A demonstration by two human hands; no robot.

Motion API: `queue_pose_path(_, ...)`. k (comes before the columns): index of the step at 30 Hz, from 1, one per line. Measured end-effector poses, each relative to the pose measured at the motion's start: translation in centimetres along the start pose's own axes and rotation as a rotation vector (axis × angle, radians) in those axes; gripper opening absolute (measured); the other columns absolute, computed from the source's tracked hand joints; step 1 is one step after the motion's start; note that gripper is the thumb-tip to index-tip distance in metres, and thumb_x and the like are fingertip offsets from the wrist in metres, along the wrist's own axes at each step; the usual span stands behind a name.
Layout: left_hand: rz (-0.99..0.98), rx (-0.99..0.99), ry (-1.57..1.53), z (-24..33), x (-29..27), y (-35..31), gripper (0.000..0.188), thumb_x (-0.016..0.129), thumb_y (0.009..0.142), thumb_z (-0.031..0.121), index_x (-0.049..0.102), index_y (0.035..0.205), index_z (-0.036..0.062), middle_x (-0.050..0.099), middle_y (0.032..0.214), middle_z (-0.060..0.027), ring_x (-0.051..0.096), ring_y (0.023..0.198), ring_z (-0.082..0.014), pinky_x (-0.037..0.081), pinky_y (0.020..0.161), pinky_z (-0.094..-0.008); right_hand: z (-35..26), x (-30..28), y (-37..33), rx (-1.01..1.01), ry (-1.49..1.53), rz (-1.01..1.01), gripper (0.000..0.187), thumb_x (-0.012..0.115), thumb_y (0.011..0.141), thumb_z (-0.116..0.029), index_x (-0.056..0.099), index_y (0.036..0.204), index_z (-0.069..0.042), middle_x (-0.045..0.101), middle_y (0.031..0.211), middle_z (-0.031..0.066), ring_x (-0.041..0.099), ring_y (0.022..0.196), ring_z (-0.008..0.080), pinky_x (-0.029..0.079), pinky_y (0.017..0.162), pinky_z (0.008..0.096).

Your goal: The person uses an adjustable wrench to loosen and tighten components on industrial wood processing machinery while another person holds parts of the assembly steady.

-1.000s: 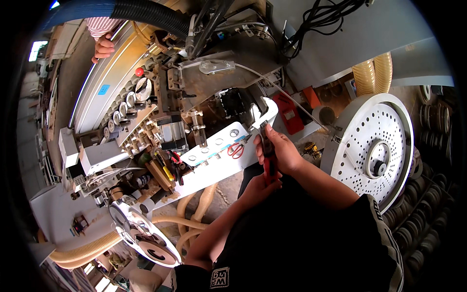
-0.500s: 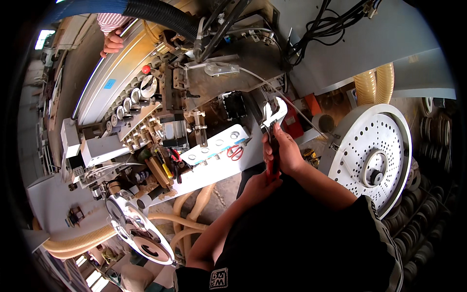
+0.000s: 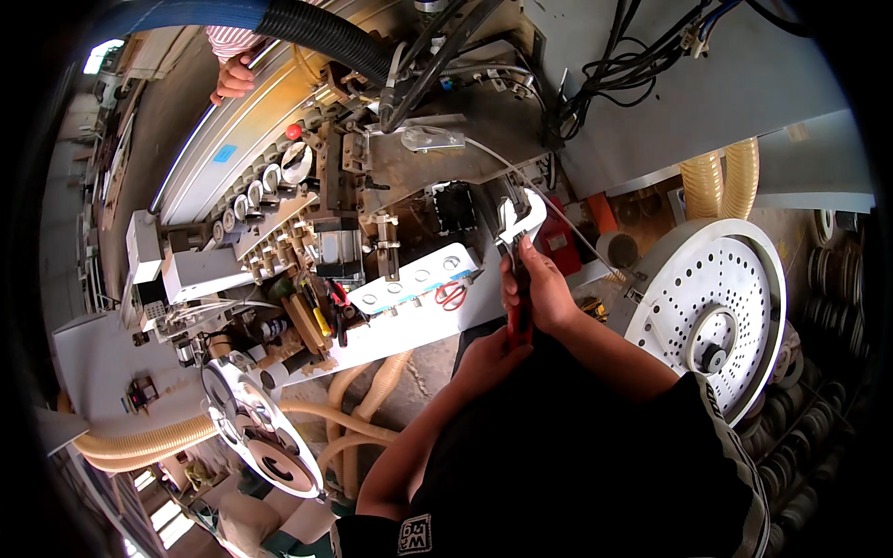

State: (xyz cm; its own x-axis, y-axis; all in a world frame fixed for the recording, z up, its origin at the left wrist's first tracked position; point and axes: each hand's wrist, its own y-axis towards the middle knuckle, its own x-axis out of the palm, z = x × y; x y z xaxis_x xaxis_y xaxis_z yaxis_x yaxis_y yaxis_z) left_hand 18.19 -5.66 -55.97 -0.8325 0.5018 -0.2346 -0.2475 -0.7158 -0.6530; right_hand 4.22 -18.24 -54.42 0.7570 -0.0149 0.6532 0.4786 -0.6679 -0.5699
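Holds the wrench (image 3: 528, 226) near the bench (image 3: 400, 330), head outward. Curls the right hand (image 3: 547, 290) around its upper handle and closes the left hand (image 3: 491, 361) on the near end, probably to steady it while leaving the jaws unobstructed.

1. Your wrench (image 3: 526, 227) shows a red-and-black handle and silvery head.
2. Your shirt (image 3: 558, 446) is black, with a black-and-white patch (image 3: 415, 535).
3. The scissors (image 3: 450, 296) have red handles.
4. Your wheel (image 3: 677, 321) is white, dotted with dark holes.
5. The co-worker's sleeve (image 3: 233, 40) is striped red and white.
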Motion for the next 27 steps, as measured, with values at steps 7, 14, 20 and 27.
queue_pose_path(7,0.006,-0.008,0.031,1.1,-0.6,0.0,0.038,0.071,0.093,0.033,0.065,0.120,0.0061,0.073,0.099,-0.0142,0.072,0.095,-0.0252,0.054,0.084,-0.0371,-0.1,-0.2,0.0,-0.019,-0.057,0.014,0.053,0.038,0.107,-0.055,0.055,0.095,-0.007,0.049,0.067,0.0036,0.049,0.057,0.0165,0.046,0.059,0.0327)
queue_pose_path(14,0.026,0.042,-0.028,1.6,-1.4,-0.3,0.034,0.068,0.096,0.028,0.066,0.121,0.0058,0.073,0.103,-0.0136,0.071,0.095,-0.0215,0.055,0.085,-0.0347,-0.3,-0.6,-0.2,-0.059,-0.093,0.039,0.050,0.040,0.107,-0.052,0.054,0.094,-0.006,0.049,0.066,0.0030,0.048,0.056,0.0157,0.044,0.056,0.0318)
queue_pose_path(20,0.044,0.058,-0.064,1.2,-1.7,-0.6,0.032,0.065,0.098,0.025,0.065,0.123,0.0044,0.074,0.105,-0.0127,0.071,0.096,-0.0199,0.055,0.087,-0.0340,-0.2,-1.2,-0.2,-0.060,-0.257,0.085,0.049,0.040,0.108,-0.050,0.055,0.092,-0.006,0.049,0.064,0.0023,0.046,0.053,0.0138,0.042,0.054,0.0291)
queue_pose_path(27,-0.002,0.147,-0.275,-0.7,-1.2,-0.2,0.036,0.060,0.101,0.023,0.060,0.130,0.0026,0.068,0.118,-0.0085,0.064,0.109,-0.0162,0.049,0.096,-0.0322,0.1,0.2,0.6,0.006,-0.290,0.099,0.051,0.039,0.108,-0.052,0.055,0.092,-0.006,0.049,0.064,0.0019,0.046,0.053,0.0135,0.040,0.052,0.0282)
